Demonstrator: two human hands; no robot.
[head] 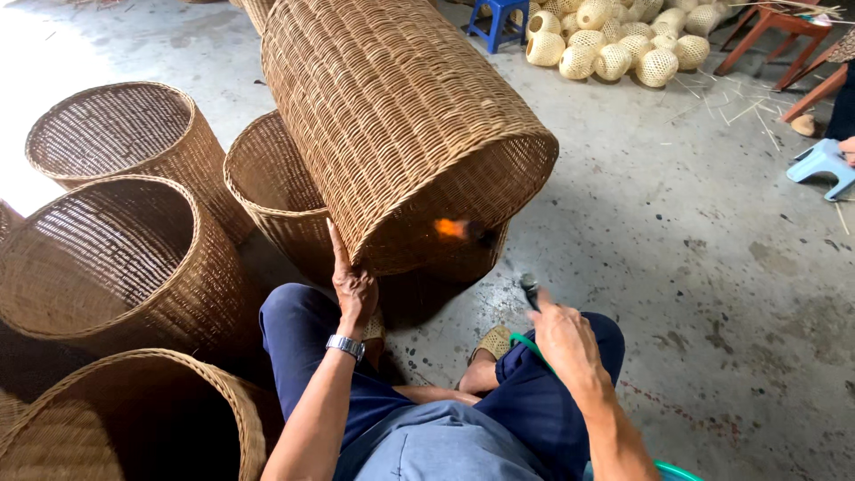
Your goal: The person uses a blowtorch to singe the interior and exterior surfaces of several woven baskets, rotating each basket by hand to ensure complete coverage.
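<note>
A tall woven wicker basket (401, 116) is tipped toward me, its open rim facing my knees. My left hand (353, 281), with a wristwatch, presses flat against the rim's lower left edge and props it up. My right hand (559, 337) grips a dark gas torch (530, 289) fed by a green hose (525, 346). An orange flame (451, 228) burns just inside the basket's mouth, near the rim.
Several more wicker baskets stand at my left (125, 258), (116, 134), (134, 419), and one (272, 187) behind the tipped basket. A heap of small round woven balls (614, 40), a blue stool (494, 18), a pale blue stool (824, 160) and wooden furniture legs (775, 36) are on the concrete floor (712, 267).
</note>
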